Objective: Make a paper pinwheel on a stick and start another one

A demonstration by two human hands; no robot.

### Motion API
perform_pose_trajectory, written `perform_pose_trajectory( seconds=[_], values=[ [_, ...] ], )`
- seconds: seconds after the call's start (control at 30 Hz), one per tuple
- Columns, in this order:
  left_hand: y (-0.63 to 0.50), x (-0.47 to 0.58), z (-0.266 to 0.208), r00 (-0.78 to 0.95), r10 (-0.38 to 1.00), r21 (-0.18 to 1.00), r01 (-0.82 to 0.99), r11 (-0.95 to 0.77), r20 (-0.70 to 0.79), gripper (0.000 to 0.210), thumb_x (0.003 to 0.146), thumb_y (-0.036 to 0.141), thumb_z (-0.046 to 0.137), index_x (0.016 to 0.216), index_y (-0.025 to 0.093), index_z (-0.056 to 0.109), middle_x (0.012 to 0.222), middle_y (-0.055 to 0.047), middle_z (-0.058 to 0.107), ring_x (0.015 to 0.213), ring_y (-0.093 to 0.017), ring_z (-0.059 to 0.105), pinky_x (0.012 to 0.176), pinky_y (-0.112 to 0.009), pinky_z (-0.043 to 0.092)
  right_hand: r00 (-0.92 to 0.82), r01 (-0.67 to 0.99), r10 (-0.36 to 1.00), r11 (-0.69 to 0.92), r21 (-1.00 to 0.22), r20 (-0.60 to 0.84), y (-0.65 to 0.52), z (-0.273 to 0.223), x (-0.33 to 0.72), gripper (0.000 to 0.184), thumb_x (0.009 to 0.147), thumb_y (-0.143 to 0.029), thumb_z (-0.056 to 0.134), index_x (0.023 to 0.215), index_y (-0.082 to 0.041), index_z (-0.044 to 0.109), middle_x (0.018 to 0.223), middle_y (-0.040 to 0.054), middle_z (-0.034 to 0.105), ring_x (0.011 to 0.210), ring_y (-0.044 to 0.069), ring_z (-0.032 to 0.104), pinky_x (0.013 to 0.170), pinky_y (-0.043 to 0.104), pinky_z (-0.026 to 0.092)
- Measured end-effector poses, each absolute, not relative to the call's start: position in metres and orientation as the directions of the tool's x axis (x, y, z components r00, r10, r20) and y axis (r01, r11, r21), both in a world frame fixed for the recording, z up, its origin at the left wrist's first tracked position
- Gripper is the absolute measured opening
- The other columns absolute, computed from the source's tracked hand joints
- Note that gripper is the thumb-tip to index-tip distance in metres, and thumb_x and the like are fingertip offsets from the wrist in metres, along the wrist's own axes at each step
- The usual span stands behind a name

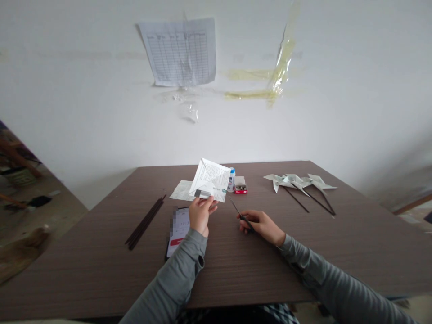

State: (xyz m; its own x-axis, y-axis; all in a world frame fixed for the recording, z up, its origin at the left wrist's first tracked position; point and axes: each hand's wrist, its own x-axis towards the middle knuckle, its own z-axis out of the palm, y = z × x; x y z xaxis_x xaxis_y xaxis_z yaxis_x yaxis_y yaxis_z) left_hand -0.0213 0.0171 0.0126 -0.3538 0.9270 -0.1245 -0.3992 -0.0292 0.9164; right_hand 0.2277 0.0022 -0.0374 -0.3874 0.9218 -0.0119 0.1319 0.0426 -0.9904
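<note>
Pinched by its lower edge, a square of printed paper (212, 177) with crease lines is held up in my left hand (200, 214). My right hand (258, 224) grips a pair of scissors (240, 213) by dark handles, the blades pointing up and left, apart from the paper. Behind the square, more printed paper (180, 191) lies on the table. A glue bottle with a blue cap (231, 180) stands just right of the square, beside a small red box (240, 188) of small metal pieces. Under my left wrist lies a phone (177, 230), partly hidden by my arm.
Several thin dark sticks (146, 222) lie at the left of the brown table (236, 274). Paper pinwheels (297, 181) on dark sticks rest at the right. Behind the table, a white wall carries a taped printed sheet (180, 56) and strips of yellowish tape (251, 94).
</note>
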Motion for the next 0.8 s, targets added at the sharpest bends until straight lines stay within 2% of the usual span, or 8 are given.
perform_pose_trajectory(
  seconds=[0.1,0.3,0.6,0.8],
  values=[
    [0.0160,-0.0193,0.0148,-0.345,0.927,0.904,-0.427,-0.016,-0.146,0.028,0.090,0.002,0.105,0.091,0.017,0.080,0.091,-0.007,0.093,0.077,-0.020,0.092,0.070,-0.025,0.068,-0.401,0.136,0.916,0.035,-0.990,-0.023,0.0018,-0.0368,0.2270,0.080,0.083,-0.090,0.107,0.122,-0.022,0.092,0.089,0.0051,0.090,0.078,0.024,0.076,0.088,0.046,0.067],
    [0.0153,-0.0188,0.0156,-0.351,0.925,0.898,-0.440,-0.026,-0.146,0.033,0.084,0.008,0.110,0.087,0.018,0.078,0.089,-0.006,0.093,0.079,-0.021,0.093,0.071,-0.024,0.070,-0.421,0.115,0.907,0.020,-0.993,-0.030,-0.0002,-0.0357,0.2254,0.081,0.081,-0.089,0.110,0.121,-0.021,0.092,0.089,0.0054,0.090,0.077,0.023,0.074,0.087,0.045,0.066],
    [0.0154,-0.0175,0.0129,-0.346,0.927,0.892,-0.451,-0.028,-0.147,0.030,0.086,0.006,0.107,0.091,0.018,0.080,0.090,-0.007,0.094,0.079,-0.021,0.093,0.072,-0.025,0.071,-0.435,0.112,0.899,0.008,-0.994,-0.042,-0.0018,-0.0362,0.2233,0.083,0.079,-0.090,0.112,0.122,-0.022,0.092,0.089,0.0051,0.090,0.077,0.022,0.074,0.084,0.043,0.066],
    [0.0164,-0.0182,0.0104,-0.324,0.937,0.896,-0.443,-0.026,-0.133,0.040,0.084,0.009,0.113,0.091,0.020,0.075,0.090,-0.006,0.093,0.080,-0.022,0.095,0.073,-0.025,0.073,-0.424,0.111,0.905,0.005,-0.994,-0.043,-0.0029,-0.0325,0.2206,0.079,0.077,-0.086,0.113,0.119,-0.022,0.092,0.087,0.0048,0.089,0.075,0.023,0.072,0.083,0.044,0.065]
  ],
)
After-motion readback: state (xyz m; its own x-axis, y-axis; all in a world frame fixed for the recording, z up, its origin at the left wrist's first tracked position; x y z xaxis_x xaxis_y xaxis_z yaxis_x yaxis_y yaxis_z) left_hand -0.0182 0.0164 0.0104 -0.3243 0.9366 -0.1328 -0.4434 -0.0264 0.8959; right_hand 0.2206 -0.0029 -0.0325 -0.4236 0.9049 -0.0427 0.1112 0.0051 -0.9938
